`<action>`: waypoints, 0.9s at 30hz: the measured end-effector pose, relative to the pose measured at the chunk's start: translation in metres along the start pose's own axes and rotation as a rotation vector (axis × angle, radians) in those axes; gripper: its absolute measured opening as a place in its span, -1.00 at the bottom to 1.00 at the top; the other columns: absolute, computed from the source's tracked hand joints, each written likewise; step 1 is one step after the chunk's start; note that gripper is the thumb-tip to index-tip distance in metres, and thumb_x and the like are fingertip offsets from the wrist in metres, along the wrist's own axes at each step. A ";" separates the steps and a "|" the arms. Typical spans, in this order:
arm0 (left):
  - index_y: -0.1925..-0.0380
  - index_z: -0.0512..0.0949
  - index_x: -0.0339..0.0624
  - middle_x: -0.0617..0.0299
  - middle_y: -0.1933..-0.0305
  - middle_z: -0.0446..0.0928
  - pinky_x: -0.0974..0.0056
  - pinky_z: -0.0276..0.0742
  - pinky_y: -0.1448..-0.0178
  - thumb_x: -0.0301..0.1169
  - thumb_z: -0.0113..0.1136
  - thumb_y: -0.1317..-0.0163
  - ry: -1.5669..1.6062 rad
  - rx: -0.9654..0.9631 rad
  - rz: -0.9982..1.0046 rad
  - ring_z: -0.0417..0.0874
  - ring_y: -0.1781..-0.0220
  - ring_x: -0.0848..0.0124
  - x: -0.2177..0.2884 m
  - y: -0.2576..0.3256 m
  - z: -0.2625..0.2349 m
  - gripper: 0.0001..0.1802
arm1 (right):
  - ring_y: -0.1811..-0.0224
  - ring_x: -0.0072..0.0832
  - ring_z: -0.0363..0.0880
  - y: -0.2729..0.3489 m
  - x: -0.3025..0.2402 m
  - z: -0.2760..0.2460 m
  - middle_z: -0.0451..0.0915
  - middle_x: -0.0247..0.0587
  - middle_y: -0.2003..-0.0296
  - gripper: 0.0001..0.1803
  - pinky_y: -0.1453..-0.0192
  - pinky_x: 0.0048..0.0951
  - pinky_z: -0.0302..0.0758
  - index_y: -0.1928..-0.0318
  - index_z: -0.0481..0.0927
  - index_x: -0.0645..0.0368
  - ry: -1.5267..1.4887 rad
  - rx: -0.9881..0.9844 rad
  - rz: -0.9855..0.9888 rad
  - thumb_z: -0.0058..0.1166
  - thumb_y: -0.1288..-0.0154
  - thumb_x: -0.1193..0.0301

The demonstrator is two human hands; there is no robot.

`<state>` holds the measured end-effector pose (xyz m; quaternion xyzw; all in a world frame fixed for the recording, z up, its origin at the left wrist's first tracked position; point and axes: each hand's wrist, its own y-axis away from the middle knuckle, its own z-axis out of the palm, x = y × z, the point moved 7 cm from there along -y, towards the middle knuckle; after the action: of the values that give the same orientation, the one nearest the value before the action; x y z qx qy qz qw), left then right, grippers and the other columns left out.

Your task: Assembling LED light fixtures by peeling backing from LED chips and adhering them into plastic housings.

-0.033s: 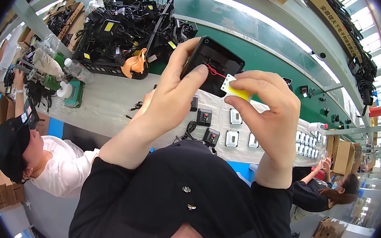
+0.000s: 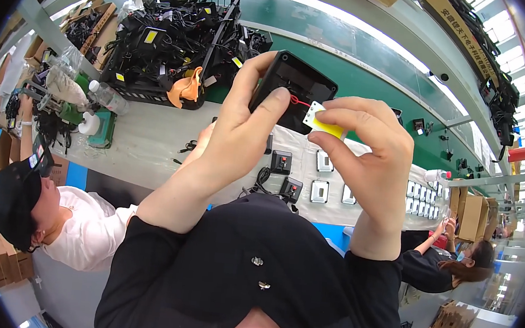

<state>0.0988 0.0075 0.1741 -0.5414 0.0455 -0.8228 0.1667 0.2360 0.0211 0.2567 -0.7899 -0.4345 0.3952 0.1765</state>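
Observation:
My left hand (image 2: 248, 113) is closed round a black square housing (image 2: 307, 80), its thumb resting over the hollow inside. Between the thumb and fingers of my right hand (image 2: 371, 136) is a white and yellow LED panel (image 2: 328, 125), held just right of the housing. A red wire (image 2: 300, 101) runs from inside the housing to the panel. Below my hands on the table lie black square units with red parts (image 2: 281, 162) and white square frames (image 2: 319, 191). My right fingers cover part of the panel.
A black crate (image 2: 156, 92) heaped with cabled black units stands at the far left, an orange cloth (image 2: 185, 88) on its edge. A water bottle (image 2: 107, 97) is nearby. One co-worker (image 2: 82, 226) sits left, another (image 2: 434, 266) right.
The housing and LED panel have shifted very slightly; both hands keep their hold, and the red wire still joins the two.

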 end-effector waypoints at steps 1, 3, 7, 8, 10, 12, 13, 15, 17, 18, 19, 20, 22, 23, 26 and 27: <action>-0.17 0.21 -0.28 0.20 -0.08 0.36 0.41 0.30 -0.16 -0.47 -0.07 -0.32 0.000 0.002 0.008 0.38 -0.07 0.53 0.000 -0.001 0.002 -0.58 | 0.33 -0.32 0.51 -0.001 -0.002 0.001 0.62 -0.27 0.34 -0.77 0.23 -0.40 0.43 0.40 0.63 0.16 0.000 -0.001 -0.008 0.32 0.19 0.53; -0.11 0.28 -0.26 0.22 -0.01 0.41 0.42 0.36 -0.09 -0.52 0.00 -0.29 -0.054 0.051 0.172 0.42 -0.01 0.55 0.007 -0.001 -0.001 -0.62 | 0.36 -0.37 0.49 0.000 -0.016 0.001 0.63 -0.31 0.35 -0.78 0.27 -0.43 0.40 0.43 0.65 0.13 0.147 0.069 -0.188 0.34 0.23 0.52; -0.10 0.31 -0.27 0.22 -0.02 0.41 0.42 0.35 -0.10 -0.56 -0.02 -0.27 -0.119 0.047 0.210 0.42 -0.03 0.54 0.015 -0.001 0.004 -0.62 | 0.40 -0.41 0.46 0.002 -0.018 0.003 0.63 -0.34 0.37 -0.76 0.31 -0.44 0.38 0.43 0.67 0.11 0.179 0.173 -0.232 0.36 0.25 0.53; -0.10 0.31 -0.27 0.22 -0.02 0.41 0.42 0.35 -0.10 -0.56 -0.02 -0.27 -0.120 0.048 0.212 0.42 -0.03 0.54 0.016 0.001 0.005 -0.62 | 0.40 -0.41 0.46 0.003 -0.019 0.005 0.63 -0.34 0.37 -0.76 0.31 -0.44 0.38 0.43 0.67 0.11 0.178 0.173 -0.235 0.36 0.25 0.53; -0.16 0.26 -0.29 0.18 -0.09 0.38 0.38 0.29 -0.19 -0.53 -0.06 -0.28 0.013 -0.032 0.182 0.40 -0.10 0.50 0.017 0.005 0.011 -0.57 | 0.41 -0.43 0.45 0.007 -0.022 0.004 0.63 -0.34 0.36 -0.75 0.32 -0.46 0.37 0.42 0.68 0.10 0.194 0.265 -0.280 0.36 0.27 0.53; -0.25 0.17 -0.33 0.13 -0.20 0.30 0.34 0.20 -0.27 -0.47 -0.10 -0.29 0.101 -0.127 0.127 0.33 -0.20 0.45 0.017 0.014 0.015 -0.49 | 0.41 -0.44 0.44 0.008 -0.022 0.007 0.63 -0.34 0.35 -0.74 0.33 -0.47 0.36 0.42 0.68 0.10 0.183 0.290 -0.299 0.36 0.28 0.52; -0.27 0.13 -0.34 0.12 -0.22 0.28 0.33 0.18 -0.29 -0.44 -0.11 -0.29 0.133 -0.159 0.139 0.29 -0.24 0.43 0.018 0.017 0.018 -0.46 | 0.42 -0.45 0.44 0.009 -0.023 0.007 0.63 -0.34 0.35 -0.72 0.34 -0.48 0.35 0.41 0.69 0.10 0.172 0.315 -0.319 0.36 0.29 0.52; -0.30 0.06 -0.37 0.08 -0.29 0.19 0.32 0.12 -0.33 -0.39 -0.14 -0.31 0.128 -0.218 0.151 0.21 -0.32 0.37 0.022 0.021 0.022 -0.41 | 0.42 -0.46 0.44 0.008 -0.023 0.009 0.64 -0.34 0.35 -0.72 0.35 -0.49 0.35 0.40 0.69 0.10 0.166 0.327 -0.329 0.36 0.29 0.52; -0.30 0.06 -0.38 0.08 -0.30 0.18 0.31 0.11 -0.34 -0.38 -0.15 -0.31 0.115 -0.224 0.155 0.21 -0.32 0.36 0.024 0.023 0.024 -0.42 | 0.42 -0.47 0.44 0.009 -0.024 0.010 0.64 -0.34 0.34 -0.71 0.35 -0.49 0.34 0.39 0.69 0.09 0.161 0.338 -0.338 0.36 0.30 0.53; -0.30 0.06 -0.38 0.07 -0.30 0.18 0.31 0.10 -0.35 -0.38 -0.16 -0.32 0.103 -0.230 0.161 0.21 -0.32 0.35 0.025 0.024 0.025 -0.42 | 0.42 -0.47 0.44 0.009 -0.024 0.010 0.63 -0.35 0.34 -0.69 0.35 -0.49 0.34 0.39 0.69 0.09 0.154 0.342 -0.340 0.36 0.31 0.53; -0.30 0.06 -0.38 0.07 -0.30 0.18 0.31 0.10 -0.35 -0.38 -0.16 -0.32 0.103 -0.230 0.158 0.21 -0.32 0.35 0.027 0.025 0.026 -0.42 | 0.42 -0.47 0.44 0.010 -0.024 0.010 0.63 -0.36 0.34 -0.68 0.35 -0.49 0.33 0.38 0.70 0.09 0.147 0.345 -0.343 0.35 0.33 0.53; -0.31 0.02 -0.37 0.04 -0.36 0.08 0.28 0.16 -0.34 -0.34 -0.14 -0.28 0.044 -0.229 0.120 0.21 -0.34 0.32 0.026 0.025 0.025 -0.37 | 0.42 -0.47 0.44 0.010 -0.022 0.010 0.63 -0.36 0.34 -0.68 0.35 -0.49 0.33 0.38 0.70 0.09 0.146 0.346 -0.341 0.35 0.33 0.53; -0.32 -0.03 -0.37 0.00 -0.42 -0.02 0.26 0.22 -0.33 -0.31 -0.12 -0.25 -0.016 -0.228 0.078 0.21 -0.36 0.28 0.025 0.025 0.024 -0.31 | 0.43 -0.47 0.44 0.011 -0.023 0.012 0.63 -0.37 0.33 -0.66 0.36 -0.49 0.32 0.38 0.70 0.08 0.150 0.323 -0.388 0.34 0.36 0.53; -0.32 -0.04 -0.37 0.01 -0.42 -0.02 0.25 0.22 -0.33 -0.30 -0.12 -0.25 -0.067 -0.229 0.092 0.21 -0.36 0.29 0.026 0.026 0.023 -0.31 | 0.43 -0.47 0.44 0.012 -0.023 0.012 0.63 -0.37 0.33 -0.66 0.36 -0.49 0.32 0.38 0.70 0.08 0.150 0.323 -0.384 0.34 0.36 0.53; -0.32 -0.02 -0.39 0.00 -0.36 0.07 0.27 0.15 -0.34 -0.35 -0.18 -0.29 -0.059 -0.222 0.140 0.22 -0.33 0.31 0.028 0.030 0.025 -0.36 | 0.41 -0.46 0.43 0.013 -0.022 0.012 0.61 -0.40 0.34 -0.64 0.32 -0.47 0.31 0.37 0.70 0.07 0.139 0.338 -0.357 0.32 0.38 0.53; -0.31 0.00 -0.42 0.00 -0.30 0.17 0.28 0.09 -0.35 -0.40 -0.24 -0.33 0.001 -0.211 0.176 0.23 -0.31 0.32 0.030 0.031 0.024 -0.42 | 0.37 -0.44 0.43 0.012 -0.022 0.014 0.59 -0.39 0.33 -0.65 0.28 -0.46 0.30 0.36 0.70 0.06 0.163 0.305 -0.361 0.32 0.36 0.51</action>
<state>0.1173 -0.0288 0.2024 -0.5495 0.1791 -0.7959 0.1806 0.2247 -0.0048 0.2508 -0.6932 -0.4880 0.3531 0.3959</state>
